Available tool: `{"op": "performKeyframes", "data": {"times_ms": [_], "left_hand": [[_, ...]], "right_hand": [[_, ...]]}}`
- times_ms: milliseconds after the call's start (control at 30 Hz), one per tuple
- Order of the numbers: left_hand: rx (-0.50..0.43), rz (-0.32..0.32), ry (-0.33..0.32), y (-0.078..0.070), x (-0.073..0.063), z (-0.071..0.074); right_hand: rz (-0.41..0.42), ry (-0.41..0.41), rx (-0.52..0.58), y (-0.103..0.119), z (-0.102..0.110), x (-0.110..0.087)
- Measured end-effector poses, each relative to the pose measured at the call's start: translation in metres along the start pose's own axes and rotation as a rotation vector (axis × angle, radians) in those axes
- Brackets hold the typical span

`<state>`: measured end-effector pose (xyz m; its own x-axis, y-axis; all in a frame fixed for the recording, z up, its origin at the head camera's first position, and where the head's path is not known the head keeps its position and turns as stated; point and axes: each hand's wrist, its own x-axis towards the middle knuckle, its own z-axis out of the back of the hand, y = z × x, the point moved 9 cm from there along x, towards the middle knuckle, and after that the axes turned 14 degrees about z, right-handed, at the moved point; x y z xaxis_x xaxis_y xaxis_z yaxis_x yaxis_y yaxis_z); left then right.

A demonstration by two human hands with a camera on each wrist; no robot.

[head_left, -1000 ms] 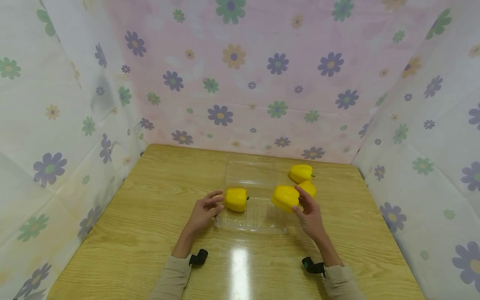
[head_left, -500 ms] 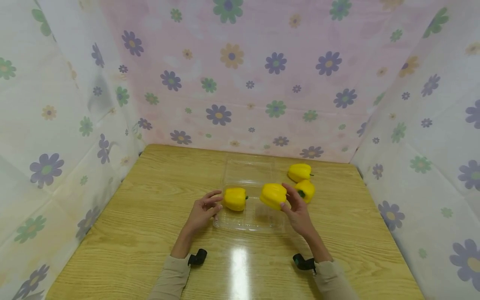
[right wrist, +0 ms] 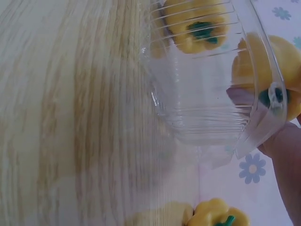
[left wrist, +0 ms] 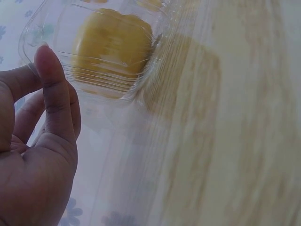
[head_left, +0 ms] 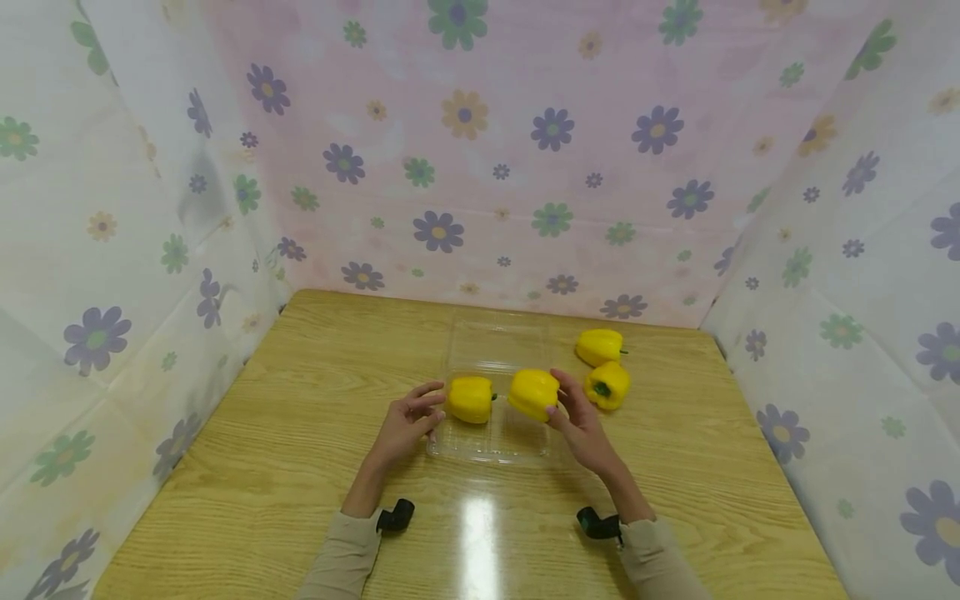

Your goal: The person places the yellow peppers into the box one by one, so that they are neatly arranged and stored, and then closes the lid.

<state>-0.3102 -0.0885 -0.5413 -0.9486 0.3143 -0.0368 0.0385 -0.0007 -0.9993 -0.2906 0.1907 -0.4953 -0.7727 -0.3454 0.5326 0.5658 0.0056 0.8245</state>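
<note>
A clear plastic clamshell container (head_left: 491, 454) lies with its lid folded back. Inside its left part rests a yellow bell pepper (head_left: 470, 400), also visible through the wall in the left wrist view (left wrist: 113, 44). My left hand (head_left: 405, 425) pinches the container's left rim between thumb and fingers. Above the container's right part, my right hand (head_left: 585, 429) holds a second yellow bell pepper (head_left: 533, 394) from its right side. The right wrist view shows this held pepper (right wrist: 268, 66) beyond the clear rim, with my right hand (right wrist: 284, 155) partly cut off by the frame edge.
Two more yellow bell peppers, a front one (head_left: 607, 386) and a back one (head_left: 599, 347), lie on the wooden table (head_left: 345, 350) right of the container. Flowered cloth (head_left: 495, 167) hangs behind and at both sides.
My right hand has carried its pepper left, from the container's right edge to over its right part. The front loose pepper has come into fuller view. The left hand stays put.
</note>
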Motion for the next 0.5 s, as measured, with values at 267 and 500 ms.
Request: {"op": "performKeyframes", "data": {"times_ms": [267, 500], "left_hand": [[0.006, 0.005, -0.002, -0.0006, 0.0, -0.0007], [0.022, 0.027, -0.018, 0.0011, 0.0, 0.0003]], "right_hand": [[-0.053, 0.063, -0.016, -0.0039, -0.0056, 0.0045], [-0.137, 0.092, -0.027, -0.01, -0.0083, 0.0058]]}}
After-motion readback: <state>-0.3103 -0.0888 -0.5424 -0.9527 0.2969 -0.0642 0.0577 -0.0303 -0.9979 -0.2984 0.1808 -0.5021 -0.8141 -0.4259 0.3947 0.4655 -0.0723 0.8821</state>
